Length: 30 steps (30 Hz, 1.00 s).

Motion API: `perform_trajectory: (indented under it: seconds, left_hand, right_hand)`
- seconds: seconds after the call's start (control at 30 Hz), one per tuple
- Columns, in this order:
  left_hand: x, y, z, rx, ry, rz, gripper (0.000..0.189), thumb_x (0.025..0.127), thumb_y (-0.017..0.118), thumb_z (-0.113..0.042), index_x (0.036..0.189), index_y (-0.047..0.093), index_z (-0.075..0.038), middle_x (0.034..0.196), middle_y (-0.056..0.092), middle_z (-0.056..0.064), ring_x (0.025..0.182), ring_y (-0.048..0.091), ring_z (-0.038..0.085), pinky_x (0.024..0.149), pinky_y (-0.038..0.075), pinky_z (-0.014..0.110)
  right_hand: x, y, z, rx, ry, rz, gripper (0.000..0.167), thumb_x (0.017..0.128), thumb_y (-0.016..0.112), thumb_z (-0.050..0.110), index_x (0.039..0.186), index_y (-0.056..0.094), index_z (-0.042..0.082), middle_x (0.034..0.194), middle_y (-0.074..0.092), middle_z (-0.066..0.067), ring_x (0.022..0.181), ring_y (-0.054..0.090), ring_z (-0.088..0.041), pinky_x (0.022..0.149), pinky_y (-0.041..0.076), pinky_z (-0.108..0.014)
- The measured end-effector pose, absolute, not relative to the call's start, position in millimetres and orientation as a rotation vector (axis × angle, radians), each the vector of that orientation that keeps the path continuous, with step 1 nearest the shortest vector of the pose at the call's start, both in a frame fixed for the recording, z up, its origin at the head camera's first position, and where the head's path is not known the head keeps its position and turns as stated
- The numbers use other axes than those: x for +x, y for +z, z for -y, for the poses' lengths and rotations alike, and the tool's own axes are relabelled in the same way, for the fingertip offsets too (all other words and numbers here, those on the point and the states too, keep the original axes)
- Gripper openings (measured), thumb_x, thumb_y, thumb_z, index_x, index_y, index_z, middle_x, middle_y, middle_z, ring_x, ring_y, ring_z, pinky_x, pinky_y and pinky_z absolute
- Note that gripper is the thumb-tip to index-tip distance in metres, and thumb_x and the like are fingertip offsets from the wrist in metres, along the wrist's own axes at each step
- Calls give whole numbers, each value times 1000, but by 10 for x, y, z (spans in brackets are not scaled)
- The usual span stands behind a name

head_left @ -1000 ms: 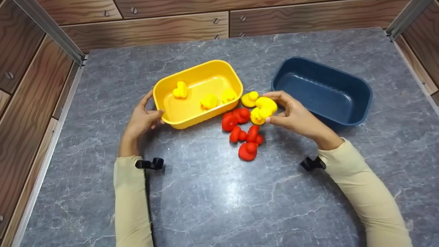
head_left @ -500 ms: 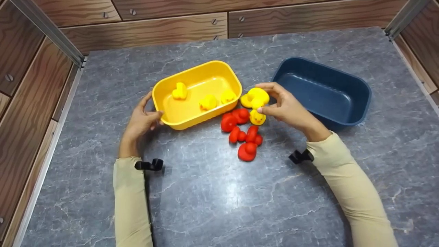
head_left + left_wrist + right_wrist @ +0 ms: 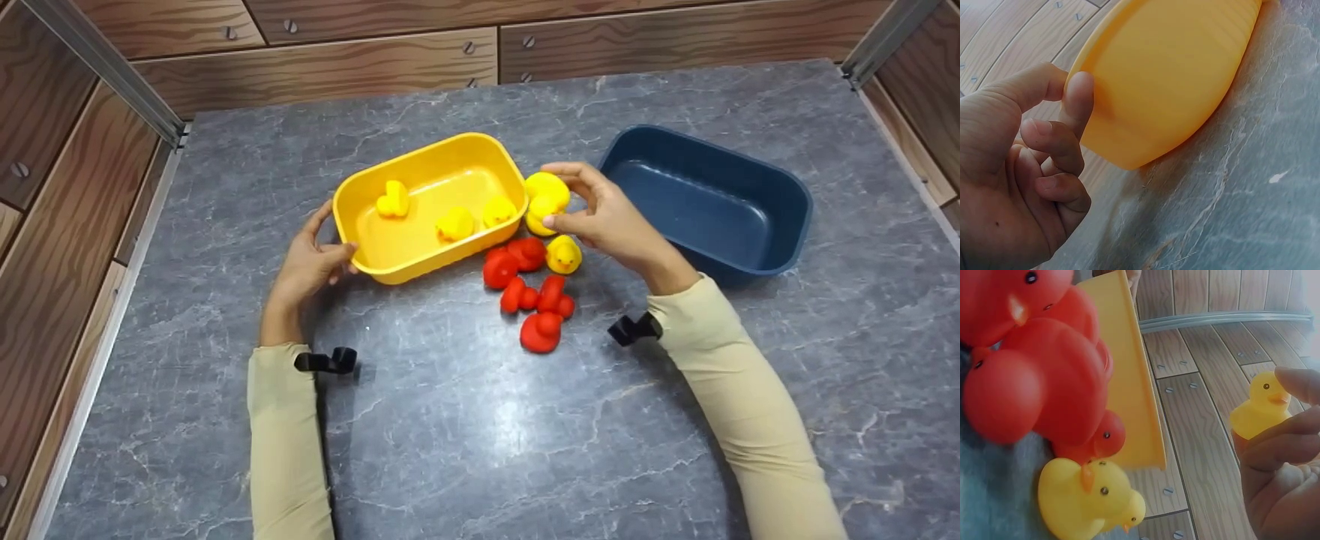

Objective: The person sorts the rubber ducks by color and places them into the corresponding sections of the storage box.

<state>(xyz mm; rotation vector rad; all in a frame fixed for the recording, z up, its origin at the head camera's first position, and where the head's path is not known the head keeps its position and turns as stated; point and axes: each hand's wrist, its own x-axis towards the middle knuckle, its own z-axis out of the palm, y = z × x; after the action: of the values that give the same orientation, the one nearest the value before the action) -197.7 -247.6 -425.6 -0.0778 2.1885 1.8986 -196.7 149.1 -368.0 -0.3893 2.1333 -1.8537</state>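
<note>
My left hand (image 3: 309, 259) grips the left end of a yellow plastic bin (image 3: 409, 271), pinching its rim in the left wrist view. Several yellow rubber ducks (image 3: 455, 223) lie inside it. Beyond the bin's right end, my right hand (image 3: 619, 225) pinches another yellow rubber duck (image 3: 1264, 408) between thumb and fingers, raised off the table in the right wrist view. Below that hand a yellow duck (image 3: 563, 255) sits on the table; a second one, mostly hidden from the head camera, shows behind it in the right wrist view. Several red rubber ducks (image 3: 541, 332) cluster beside them.
A dark blue bin (image 3: 697, 199) stands behind and to the right of my right hand, nothing in it. The grey marbled table (image 3: 465, 420) is bounded by wood-patterned panels (image 3: 315, 69) at the back and sides.
My right hand has carried its yellow duck left and away from me, toward the yellow bin's right end, uncovering the duck on the table. The left hand stays at the bin.
</note>
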Motion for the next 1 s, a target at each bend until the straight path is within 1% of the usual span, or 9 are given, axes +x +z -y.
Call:
perform_trajectory:
  seconds: [0.1,0.2,0.3,0.33,0.43,0.53,0.8,0.9,1.0]
  left_hand:
    - [-1977,-4257,2476,-74,1896,-2190,82,88,58,-1,155,12,-12,54,63,-8,40,48,5,41,37,16]
    - [-1975,-4253,2475,-74,1895,-2194,82,88,58,-1,155,13,-13,54,63,-8,40,48,6,41,37,17]
    - [-1973,-4256,2478,-78,1891,-2198,82,88,59,-2,155,13,-14,54,63,-8,40,48,6,42,37,17]
    - [-1973,-4258,2479,-80,1889,-2198,82,88,59,-2,155,13,-14,54,63,-8,41,48,6,42,37,17]
    - [-1974,-4267,2484,-82,1888,-2197,82,88,59,-2,155,13,-15,55,64,-8,41,48,6,42,38,17]
    - [-1975,-4273,2486,-86,1893,-2190,82,88,59,-2,155,13,-15,55,64,-7,41,48,6,42,38,17]
    - [-1980,-4271,2484,-61,1929,-2165,83,88,58,0,155,11,-13,54,64,-6,41,51,8,41,38,17]
    - [-1981,-4269,2477,-60,1932,-2166,83,88,58,0,155,12,-13,54,64,-6,41,51,7,41,38,17]
    - [-1977,-4268,2470,-71,1924,-2170,82,88,58,0,155,13,-14,54,64,-6,41,51,8,41,38,17]
  right_hand:
    - [-1995,-3668,-1438,-386,-1840,-2151,58,87,69,12,139,44,15,136,47,-9,41,33,-9,45,34,-17]
    - [-2029,-3663,-1380,-385,-1834,-2166,57,86,69,14,138,45,15,136,46,-11,51,40,-9,48,36,-18]
    - [-2073,-3652,-1319,-366,-1846,-2162,57,86,69,13,138,45,16,137,47,-11,70,51,-8,53,41,-17]
    - [-2091,-3647,-1296,-362,-1843,-2167,57,86,69,13,139,45,15,137,47,-11,72,52,-9,53,41,-17]
    - [-2149,-3630,-1230,-333,-1826,-2177,58,87,67,11,140,44,16,136,48,-10,63,48,-9,51,40,-17]
    - [-2218,-3617,-1170,-302,-1790,-2210,59,87,66,11,141,43,18,137,48,-8,48,34,-10,47,34,-18]
    - [-2398,-3642,-1059,-241,-1678,-2307,59,89,66,15,142,42,23,143,44,-6,52,36,-10,51,35,-18]
    - [-2438,-3655,-1023,-238,-1652,-2331,59,88,66,15,141,42,24,143,44,-7,63,43,-13,56,40,-19]
    - [-2471,-3659,-986,-249,-1661,-2332,60,88,66,12,142,43,20,143,44,-9,84,52,-17,64,48,-22]
